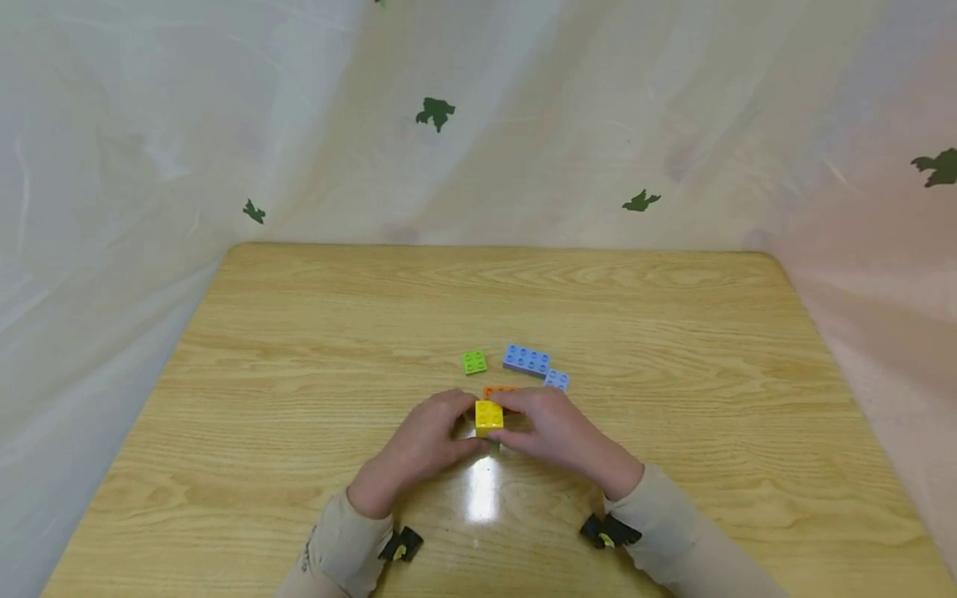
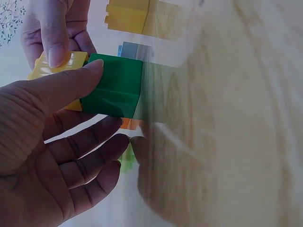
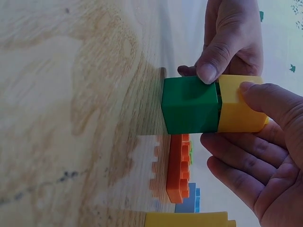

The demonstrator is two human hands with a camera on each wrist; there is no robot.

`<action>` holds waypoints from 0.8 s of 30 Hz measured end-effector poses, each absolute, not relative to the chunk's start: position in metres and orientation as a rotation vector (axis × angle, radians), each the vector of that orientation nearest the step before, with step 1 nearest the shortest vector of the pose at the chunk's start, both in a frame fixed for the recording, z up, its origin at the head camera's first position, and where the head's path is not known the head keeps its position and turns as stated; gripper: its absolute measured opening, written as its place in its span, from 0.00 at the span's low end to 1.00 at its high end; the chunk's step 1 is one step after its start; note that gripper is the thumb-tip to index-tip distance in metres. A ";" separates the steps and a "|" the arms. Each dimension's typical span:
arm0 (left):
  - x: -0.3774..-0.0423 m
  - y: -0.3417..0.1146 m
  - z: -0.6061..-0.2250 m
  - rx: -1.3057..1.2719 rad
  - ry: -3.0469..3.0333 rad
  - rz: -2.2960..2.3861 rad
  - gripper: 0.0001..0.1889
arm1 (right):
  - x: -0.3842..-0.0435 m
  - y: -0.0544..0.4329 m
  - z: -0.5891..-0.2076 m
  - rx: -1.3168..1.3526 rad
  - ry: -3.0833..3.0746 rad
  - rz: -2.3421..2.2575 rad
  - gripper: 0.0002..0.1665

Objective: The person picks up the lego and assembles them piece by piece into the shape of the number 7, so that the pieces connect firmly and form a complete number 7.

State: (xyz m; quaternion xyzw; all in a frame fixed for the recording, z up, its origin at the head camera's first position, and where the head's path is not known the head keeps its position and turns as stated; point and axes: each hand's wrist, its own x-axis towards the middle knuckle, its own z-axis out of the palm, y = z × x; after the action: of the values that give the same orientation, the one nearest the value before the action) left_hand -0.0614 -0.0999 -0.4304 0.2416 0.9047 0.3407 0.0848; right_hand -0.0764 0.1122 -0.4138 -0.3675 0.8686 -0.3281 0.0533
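Observation:
A yellow building block [image 1: 489,417] sits over a dark green building block [image 3: 189,105], and a thin dark seam runs between them in the right wrist view. My left hand [image 1: 428,433] pinches the green block, its thumb on the side near the top. From the other side my right hand [image 1: 549,425] holds the yellow block between thumb and fingers. The green block's base is right at the tabletop. In the head view the hands and the yellow block hide most of the green one.
Just beyond the hands lies an orange block [image 1: 499,390], partly covered. Farther back are a light green block [image 1: 474,362], a long blue block [image 1: 527,360] and a smaller blue block [image 1: 557,379]. Another yellow block [image 2: 127,15] stands on the wooden table [image 1: 299,332] beside the right hand.

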 end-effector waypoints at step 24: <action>-0.062 -0.099 -0.434 0.748 2.722 1.038 0.19 | -0.072 0.111 -0.416 -1.153 2.691 -1.014 0.25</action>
State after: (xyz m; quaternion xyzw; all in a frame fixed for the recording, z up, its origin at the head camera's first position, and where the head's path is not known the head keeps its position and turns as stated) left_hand -0.0616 -0.0994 -0.4339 0.2483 0.9029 0.3444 0.0669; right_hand -0.0719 0.1112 -0.4162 -0.3722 0.8683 -0.3273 0.0217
